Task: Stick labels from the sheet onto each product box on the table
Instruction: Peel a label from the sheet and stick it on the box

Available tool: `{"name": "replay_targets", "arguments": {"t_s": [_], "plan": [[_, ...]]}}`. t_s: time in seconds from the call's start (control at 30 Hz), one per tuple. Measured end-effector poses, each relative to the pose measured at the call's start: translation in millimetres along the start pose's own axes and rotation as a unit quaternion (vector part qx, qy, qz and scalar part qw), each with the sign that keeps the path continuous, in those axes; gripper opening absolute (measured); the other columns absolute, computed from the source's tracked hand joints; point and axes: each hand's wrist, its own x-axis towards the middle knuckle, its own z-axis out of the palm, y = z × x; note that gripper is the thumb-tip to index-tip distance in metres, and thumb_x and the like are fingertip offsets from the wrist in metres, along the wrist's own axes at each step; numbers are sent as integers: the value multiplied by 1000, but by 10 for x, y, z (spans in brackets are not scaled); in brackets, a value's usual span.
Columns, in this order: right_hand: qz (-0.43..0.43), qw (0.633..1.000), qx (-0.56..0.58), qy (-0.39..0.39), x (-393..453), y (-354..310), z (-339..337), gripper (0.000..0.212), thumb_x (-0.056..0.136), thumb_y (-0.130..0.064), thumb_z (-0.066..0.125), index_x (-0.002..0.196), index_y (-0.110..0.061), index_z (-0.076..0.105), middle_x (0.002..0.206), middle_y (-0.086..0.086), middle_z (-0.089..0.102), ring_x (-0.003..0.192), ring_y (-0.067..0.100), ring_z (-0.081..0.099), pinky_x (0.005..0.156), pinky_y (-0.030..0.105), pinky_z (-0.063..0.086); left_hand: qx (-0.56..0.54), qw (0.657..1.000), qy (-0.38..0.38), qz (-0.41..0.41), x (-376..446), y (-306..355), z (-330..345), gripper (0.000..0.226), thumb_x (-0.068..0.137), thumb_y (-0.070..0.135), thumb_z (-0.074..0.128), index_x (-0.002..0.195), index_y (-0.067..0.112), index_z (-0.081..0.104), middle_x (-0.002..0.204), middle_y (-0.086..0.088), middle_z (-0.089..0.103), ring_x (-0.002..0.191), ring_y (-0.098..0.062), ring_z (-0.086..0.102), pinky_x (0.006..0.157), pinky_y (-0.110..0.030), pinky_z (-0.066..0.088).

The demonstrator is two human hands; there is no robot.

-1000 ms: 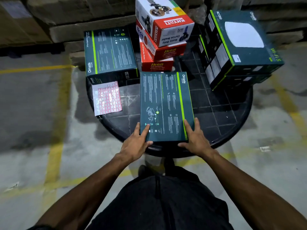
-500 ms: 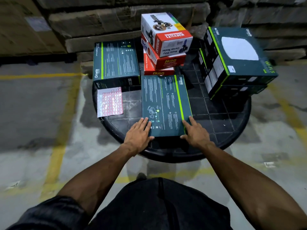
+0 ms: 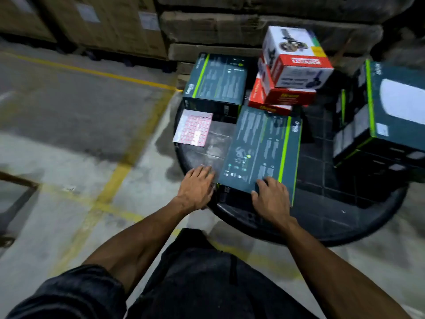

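Observation:
A flat dark teal box (image 3: 262,148) with a green stripe lies on the round black table (image 3: 322,203) in front of me. My right hand (image 3: 271,199) rests flat on its near end, fingers spread. My left hand (image 3: 197,187) lies on the table beside the box's near left corner, fingers straight. A pink label sheet (image 3: 194,128) lies at the table's left edge. Behind it sits a second teal box (image 3: 217,81). A white and red box (image 3: 296,58) tops two red boxes (image 3: 276,97). Larger teal boxes (image 3: 391,111) are stacked at right.
Stacked brown cartons (image 3: 103,21) and pallets (image 3: 230,31) line the back. The concrete floor (image 3: 69,125) with yellow lines spreads to the left. A dark metal frame (image 3: 13,192) juts in at the far left.
My view has swung left, so the table sits further right. My left hand slid off the box's corner onto the table. My right hand moved onto the box's top.

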Motion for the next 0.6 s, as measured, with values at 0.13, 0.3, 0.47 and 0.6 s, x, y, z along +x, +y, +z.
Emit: {"name": "replay_targets", "arguments": {"t_s": [0.13,0.3,0.47,0.6], "plan": [[-42,998,38,7,232,-291,-67,30,92,-30,54,113,-12,64,115,12,60,109,34,53,94,40,39,-12,999,9,-44,26,-233,-83,55,98,36,39,147,14,31,155,-7,29,142,-25,26,114,-38,21],[-75,994,78,5,677,-700,-86,32,94,-26,53,120,-10,64,118,12,60,110,32,52,95,40,41,-29,996,5,-79,348,-703,-81,51,97,36,39,143,15,37,151,-6,37,140,-25,30,113,-38,26],[-66,995,78,-9,1309,-1210,-101,35,97,-27,50,125,-10,60,125,13,58,114,33,51,97,40,40,-55,996,6,-73,920,-1289,-87,47,98,37,39,140,15,41,148,-8,40,135,-25,35,110,-39,29],[-29,993,114,-30,1829,-1546,-96,35,96,-25,50,125,-6,60,125,19,59,116,36,52,98,42,43,-80,995,5,-53,1433,-1682,-78,46,100,36,36,143,19,40,152,-8,36,138,-26,31,112,-39,27]]}}
